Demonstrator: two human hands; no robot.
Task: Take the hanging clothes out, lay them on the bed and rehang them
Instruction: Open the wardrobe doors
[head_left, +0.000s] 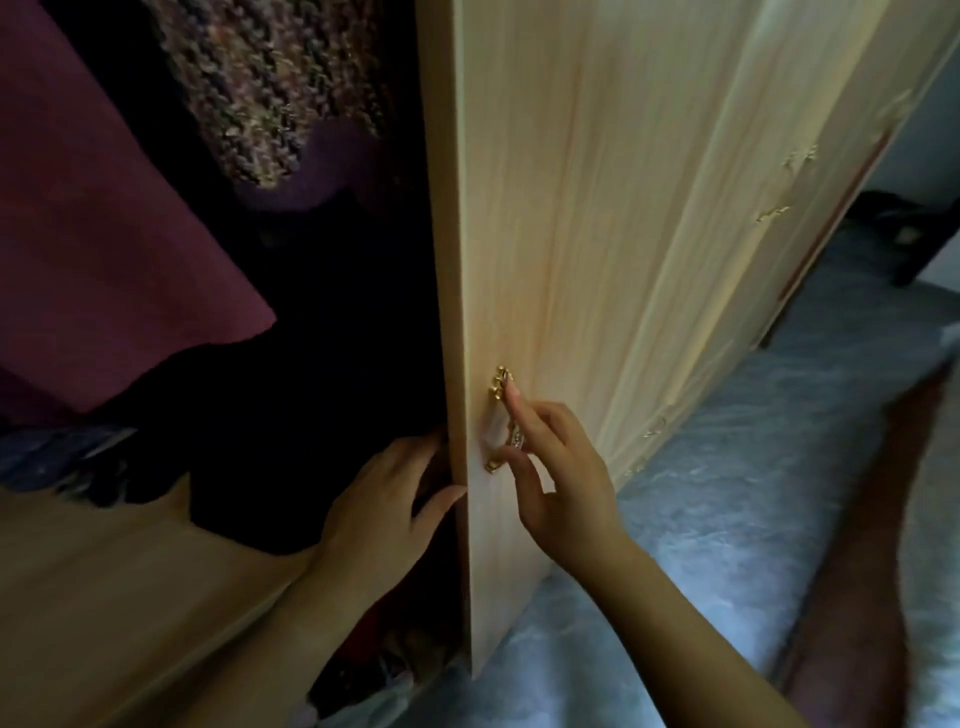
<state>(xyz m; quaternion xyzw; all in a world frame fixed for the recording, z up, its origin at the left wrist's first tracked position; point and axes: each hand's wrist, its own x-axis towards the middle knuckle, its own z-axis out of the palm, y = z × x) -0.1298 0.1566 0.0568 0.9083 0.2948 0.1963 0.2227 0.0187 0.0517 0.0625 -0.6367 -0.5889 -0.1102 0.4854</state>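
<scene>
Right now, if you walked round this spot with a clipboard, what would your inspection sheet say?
Surface: bed, fluffy grey cover, beside the wardrobe.
Job's things: maroon garment and knitted garment hang inside; wardrobe door partly open.
Clutter: dim heap of fabric at the wardrobe bottom.
Grips: left hand holds the door's edge; right hand pinches the gold handle.
Cables: nothing seen.
Surroundings: further doors beyond, shut.

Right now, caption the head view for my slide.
Left hand grips the edge of the wardrobe door, right hand pinches its gold handle, clothes hanging inside.
</scene>
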